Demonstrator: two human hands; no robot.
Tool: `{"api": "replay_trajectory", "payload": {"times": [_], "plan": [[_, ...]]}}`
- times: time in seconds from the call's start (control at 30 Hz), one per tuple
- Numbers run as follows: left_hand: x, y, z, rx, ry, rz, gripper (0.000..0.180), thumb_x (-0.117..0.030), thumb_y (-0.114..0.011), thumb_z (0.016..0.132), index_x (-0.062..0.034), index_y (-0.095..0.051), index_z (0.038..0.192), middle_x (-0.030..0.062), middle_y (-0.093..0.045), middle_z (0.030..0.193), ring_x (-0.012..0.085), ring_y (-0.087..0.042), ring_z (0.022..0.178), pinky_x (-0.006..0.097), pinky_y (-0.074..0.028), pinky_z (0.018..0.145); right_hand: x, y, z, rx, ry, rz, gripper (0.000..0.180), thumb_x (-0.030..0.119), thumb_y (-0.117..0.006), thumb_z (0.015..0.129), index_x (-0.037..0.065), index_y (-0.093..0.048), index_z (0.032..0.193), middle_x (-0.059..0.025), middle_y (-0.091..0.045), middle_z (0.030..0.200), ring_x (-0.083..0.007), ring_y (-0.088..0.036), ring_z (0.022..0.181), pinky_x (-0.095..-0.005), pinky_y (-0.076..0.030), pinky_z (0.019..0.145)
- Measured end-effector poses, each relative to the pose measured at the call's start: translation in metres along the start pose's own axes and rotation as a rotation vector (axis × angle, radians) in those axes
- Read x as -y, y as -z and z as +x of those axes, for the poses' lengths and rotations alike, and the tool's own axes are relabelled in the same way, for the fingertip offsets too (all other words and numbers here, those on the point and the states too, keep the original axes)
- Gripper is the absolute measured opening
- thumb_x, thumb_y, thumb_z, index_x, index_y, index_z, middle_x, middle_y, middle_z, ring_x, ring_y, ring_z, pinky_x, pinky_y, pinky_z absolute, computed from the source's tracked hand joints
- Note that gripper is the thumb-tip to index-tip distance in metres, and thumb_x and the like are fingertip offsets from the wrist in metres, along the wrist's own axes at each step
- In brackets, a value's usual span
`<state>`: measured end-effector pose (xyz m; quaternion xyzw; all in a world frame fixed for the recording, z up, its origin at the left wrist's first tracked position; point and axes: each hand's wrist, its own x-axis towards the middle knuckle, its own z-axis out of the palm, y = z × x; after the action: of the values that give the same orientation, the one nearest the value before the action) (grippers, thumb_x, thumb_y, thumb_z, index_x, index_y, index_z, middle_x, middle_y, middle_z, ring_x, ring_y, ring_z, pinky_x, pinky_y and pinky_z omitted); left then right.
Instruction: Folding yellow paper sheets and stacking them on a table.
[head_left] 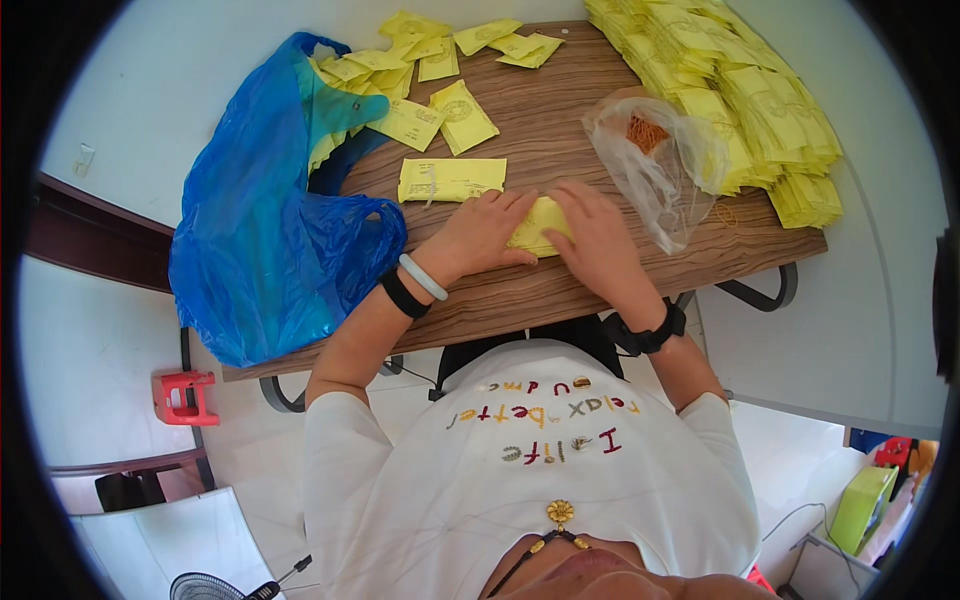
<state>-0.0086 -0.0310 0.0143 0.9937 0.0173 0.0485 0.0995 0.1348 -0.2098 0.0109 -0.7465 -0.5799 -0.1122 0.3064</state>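
The left grip [487, 235] and the right grip [600, 242] are both clamped on a small yellow bundle [536, 226], one at each end, near the front edge of the wood-grained counter [560, 95]; the fingers cover so much of it that I cannot tell how many packets it contains. The left wrist wears a pale bracelet [422, 277] and a black band [404, 295], the right wrist a black watch [655, 329]. Just beyond the left fingers lies a flat yellow packet [466, 180], with a pale strip [433, 184] across its left part. Farther back, loose yellow packets [463, 116] are scattered, some overlapping, toward the mouth of a crumpled blue plastic bag [265, 240] that spreads along the left side of the counter and over its edge. To the right of the right grip, a clear plastic bag [660, 195] lies with a clump of orange-brown bands [646, 134] in it, and a thin loose band [726, 214] sits near it. Behind that bag, a large pile of yellow packets [750, 95] fills the counter's right rear. Below on the left, a red stool [185, 398] stands on the floor, and part of a fan [205, 586] shows at the lower rim.
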Motion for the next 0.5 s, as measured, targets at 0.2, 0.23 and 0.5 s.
{"api": "replay_trajectory", "payload": {"times": [0.2,0.23,0.5], "plan": [[-0.002,-0.016,-0.007,-0.069,-0.039,0.086,0.084,-0.054,-0.067,0.089,0.0027,-0.042,0.146,0.0229,-0.053,0.141,0.0396,-0.054,0.123,0.047,-0.043,0.106,-0.004,-0.033,-0.012,0.195,0.1,-0.053,0.069,0.035,-0.065,0.093,0.001,-0.043,0.148,-0.0178,-0.044,0.153,-0.0316,-0.037,0.145,-0.0495,-0.029,0.118],[-0.002,-0.017,-0.006,-0.074,-0.044,0.105,0.083,-0.054,-0.066,0.09,0.0029,-0.042,0.145,0.023,-0.053,0.141,0.0394,-0.053,0.124,0.047,-0.042,0.107,-0.005,-0.033,-0.013,0.194,0.089,-0.057,0.069,0.035,-0.065,0.093,0.001,-0.043,0.148,-0.0178,-0.044,0.153,-0.0316,-0.037,0.145,-0.0495,-0.029,0.118],[0.002,-0.006,-0.006,0.062,0.019,0.075,0.082,-0.052,-0.067,0.088,-0.0005,-0.042,0.147,0.0215,-0.049,0.145,0.0364,-0.047,0.134,0.047,-0.039,0.11,-0.004,-0.044,-0.013,0.14,0.065,-0.048,0.071,0.039,-0.064,0.092,0.002,-0.043,0.149,-0.0199,-0.046,0.151,-0.0324,-0.04,0.144,-0.0508,-0.03,0.118]]}}
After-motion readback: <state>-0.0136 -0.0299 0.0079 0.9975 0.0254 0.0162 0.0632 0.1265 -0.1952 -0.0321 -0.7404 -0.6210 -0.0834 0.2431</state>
